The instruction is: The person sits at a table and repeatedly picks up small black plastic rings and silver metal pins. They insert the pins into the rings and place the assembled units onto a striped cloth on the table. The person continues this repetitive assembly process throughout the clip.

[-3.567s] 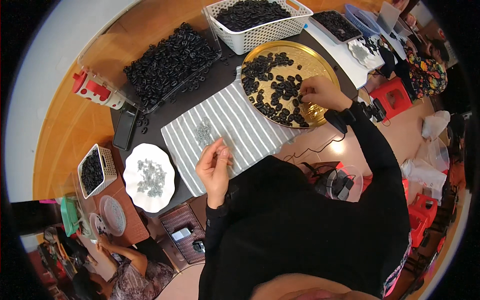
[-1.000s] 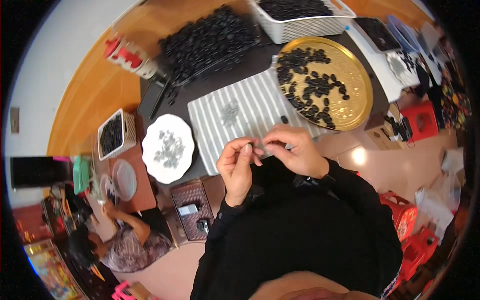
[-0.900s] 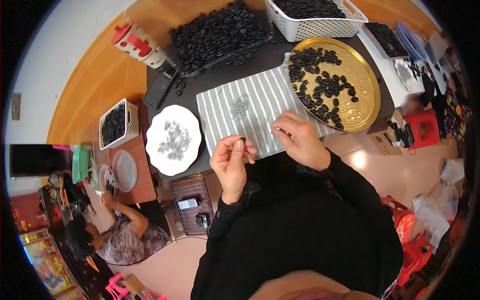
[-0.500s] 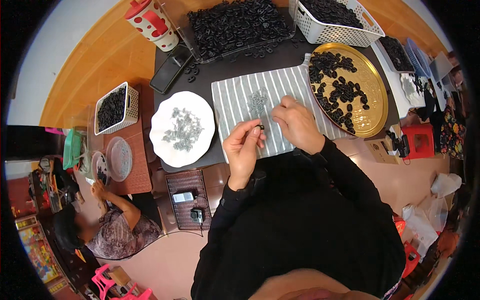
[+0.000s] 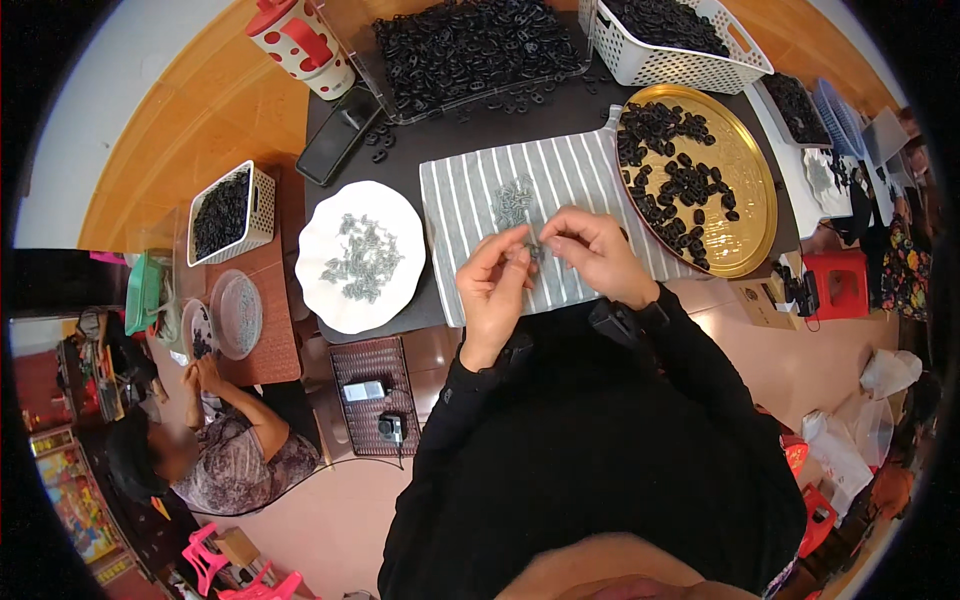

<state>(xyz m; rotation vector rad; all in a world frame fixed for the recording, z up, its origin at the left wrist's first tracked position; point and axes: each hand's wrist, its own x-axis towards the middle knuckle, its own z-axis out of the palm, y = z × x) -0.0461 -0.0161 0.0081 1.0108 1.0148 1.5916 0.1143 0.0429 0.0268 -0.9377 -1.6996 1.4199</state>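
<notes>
My left hand [image 5: 493,290] is closed in a pinch above the striped cloth [image 5: 455,205]. A small black plastic piece showed at its fingertips half a second ago; now the fingers mostly hide it. Facing it, my right hand [image 5: 605,262] has thumb and forefinger pinched close to the left fingertips. Whatever lies between the right fingers is too small to make out. Just beyond both hands, a heap of small grey metal springs [image 5: 512,203] rests on the cloth. To the right, a round gold tray [image 5: 752,180] carries many black plastic pieces [image 5: 688,182].
A white scalloped plate [image 5: 318,285] of springs stands left of the cloth. Behind are a phone [image 5: 335,140], a spotted tumbler [image 5: 302,50], a clear bin [image 5: 480,60] and a white basket [image 5: 640,62], both full of black pieces. At far left another person [image 5: 240,455] sits by a table.
My right hand has swung in toward the left fingertips, its forefinger stretched forward. My left hand has shifted slightly to the right, and the black piece no longer shows clearly.
</notes>
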